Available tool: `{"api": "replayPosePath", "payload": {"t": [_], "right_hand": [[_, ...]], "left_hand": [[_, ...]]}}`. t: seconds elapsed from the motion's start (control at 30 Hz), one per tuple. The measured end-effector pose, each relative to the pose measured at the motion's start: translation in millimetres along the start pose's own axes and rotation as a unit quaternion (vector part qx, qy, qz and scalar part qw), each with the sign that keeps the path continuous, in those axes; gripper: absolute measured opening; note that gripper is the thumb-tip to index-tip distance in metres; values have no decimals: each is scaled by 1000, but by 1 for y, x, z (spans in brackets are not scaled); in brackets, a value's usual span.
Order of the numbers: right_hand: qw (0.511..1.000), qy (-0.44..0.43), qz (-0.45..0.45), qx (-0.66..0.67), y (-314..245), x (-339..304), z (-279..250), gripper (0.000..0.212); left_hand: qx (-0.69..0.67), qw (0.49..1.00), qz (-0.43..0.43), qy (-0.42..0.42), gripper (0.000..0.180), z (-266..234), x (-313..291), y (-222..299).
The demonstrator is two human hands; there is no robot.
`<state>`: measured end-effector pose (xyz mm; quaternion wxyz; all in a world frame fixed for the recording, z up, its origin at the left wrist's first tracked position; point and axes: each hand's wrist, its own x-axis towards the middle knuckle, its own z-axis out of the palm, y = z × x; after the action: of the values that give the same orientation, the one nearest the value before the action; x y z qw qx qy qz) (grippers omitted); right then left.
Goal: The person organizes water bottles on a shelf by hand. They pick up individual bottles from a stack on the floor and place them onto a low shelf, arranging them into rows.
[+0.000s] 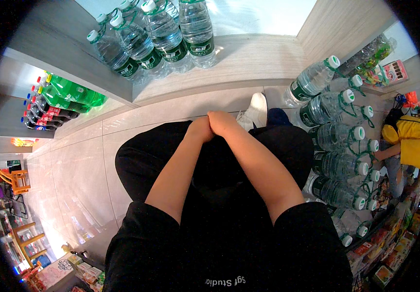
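Where my forearms [173, 175] converged in the head view: left hand [199, 129] and right hand [223, 123] were clasped together between my knees [290, 141]; whether they enclosed anything, I couldn't tell.
Shelf [256, 56] ahead: water bottles [164, 36] stood bunched toward its left end, apart from my hands.
Floor [81, 160]: more water bottles [334, 137] stood in rows at my right, near that knee.

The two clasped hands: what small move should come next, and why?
Probably, the right hand should part from the left hand and reach toward the green-labelled bottles on the right: the hands are clasped, and those bottles stand close beside the right knee.
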<state>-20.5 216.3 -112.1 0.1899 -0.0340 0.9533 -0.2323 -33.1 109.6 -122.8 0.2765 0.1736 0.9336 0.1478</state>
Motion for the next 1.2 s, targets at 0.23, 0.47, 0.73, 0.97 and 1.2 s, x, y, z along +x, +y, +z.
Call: {"api": "replayPosePath", "payload": {"t": [0.23,0.47,0.73,0.97,1.2], "right_hand": [[1000,-8,3,4,-1,-2,-3,30],[1000,6,2,3,4,2,3,26],[1000,8,-5,6,0,4,5,26],[1000,1,-5,-10,-3,-7,-9,26],[997,16,-49,-58,16,-41,-136,40]], "left_hand": [[19,999,-23,-29,23,4,6,-3],[12,1000,-6,-17,26,-1,2,3],[6,1000,-1,-6,25,3,2,-6],[30,999,12,-29,25,18,19,-17],[-12,998,47,-31,28,6,13,3]]}}
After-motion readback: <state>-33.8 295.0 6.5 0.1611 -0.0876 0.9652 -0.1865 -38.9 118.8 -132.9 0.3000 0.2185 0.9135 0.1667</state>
